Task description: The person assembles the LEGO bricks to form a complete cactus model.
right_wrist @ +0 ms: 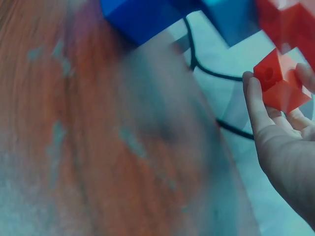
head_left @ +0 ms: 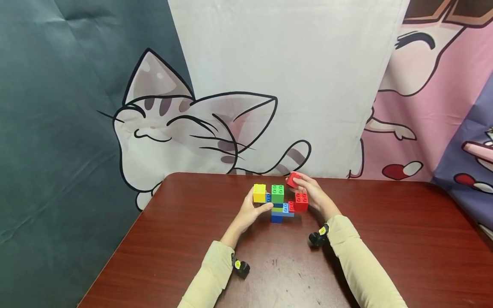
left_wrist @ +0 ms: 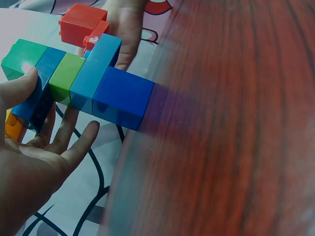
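My left hand (head_left: 245,215) grips a structure of toy building bricks, its thumb in front and fingers behind. A green brick (head_left: 277,194) tops the middle, above dark blue, lime and light blue layers and a blue brick (left_wrist: 123,96) at the bottom. On the left arm sits a yellow brick (head_left: 259,191); the right arm ends in a large red brick (head_left: 301,203). Behind that end, my right hand (head_left: 313,194) pinches a separate red brick (right_wrist: 278,83), tilted and apart from the structure. Whether the bottom brick touches the table cannot be told.
The brown wooden table (head_left: 173,256) runs back to a cloth backdrop (head_left: 289,64) printed with cartoon cats. A small black camera (head_left: 242,268) is worn on the left wrist and another camera (head_left: 317,237) on the right.
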A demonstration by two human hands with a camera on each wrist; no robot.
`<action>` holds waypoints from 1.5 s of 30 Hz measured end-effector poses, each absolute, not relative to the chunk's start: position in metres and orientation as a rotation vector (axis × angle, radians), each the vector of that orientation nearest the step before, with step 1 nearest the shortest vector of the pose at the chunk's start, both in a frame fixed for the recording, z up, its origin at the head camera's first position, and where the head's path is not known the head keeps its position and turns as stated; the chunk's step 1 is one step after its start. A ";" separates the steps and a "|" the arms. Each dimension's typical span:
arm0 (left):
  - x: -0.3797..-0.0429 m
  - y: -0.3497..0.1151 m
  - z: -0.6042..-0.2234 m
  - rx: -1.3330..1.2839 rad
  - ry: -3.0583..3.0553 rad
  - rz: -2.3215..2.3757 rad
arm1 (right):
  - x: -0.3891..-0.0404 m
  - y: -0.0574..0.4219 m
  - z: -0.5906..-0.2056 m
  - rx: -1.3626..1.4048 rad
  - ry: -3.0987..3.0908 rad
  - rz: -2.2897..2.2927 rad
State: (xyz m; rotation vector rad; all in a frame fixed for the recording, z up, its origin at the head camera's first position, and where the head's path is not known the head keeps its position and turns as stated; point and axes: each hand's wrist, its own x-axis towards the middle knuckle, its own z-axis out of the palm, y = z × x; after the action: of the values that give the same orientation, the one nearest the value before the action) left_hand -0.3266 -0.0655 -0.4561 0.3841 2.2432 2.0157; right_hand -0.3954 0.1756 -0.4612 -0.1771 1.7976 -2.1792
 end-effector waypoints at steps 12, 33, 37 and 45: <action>-0.307 -0.067 -0.427 0.402 2.266 1.970 | -0.384 0.166 -0.429 -0.269 1.895 -2.164; -0.309 -0.067 -0.429 0.368 2.239 1.974 | -0.370 0.153 -0.400 -0.432 2.216 -1.948; -0.309 -0.067 -0.429 0.381 2.239 1.970 | -0.361 0.149 -0.394 -0.468 2.331 -1.878; -0.308 -0.067 -0.430 0.401 2.233 1.987 | -0.344 0.137 -0.388 -0.566 2.449 -1.800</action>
State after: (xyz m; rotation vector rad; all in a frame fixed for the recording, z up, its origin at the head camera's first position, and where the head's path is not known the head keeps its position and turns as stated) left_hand -0.3082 -0.0672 -0.4299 0.4009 2.2334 1.9869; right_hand -0.3443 0.1367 -0.3882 -0.5657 2.4490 -1.7998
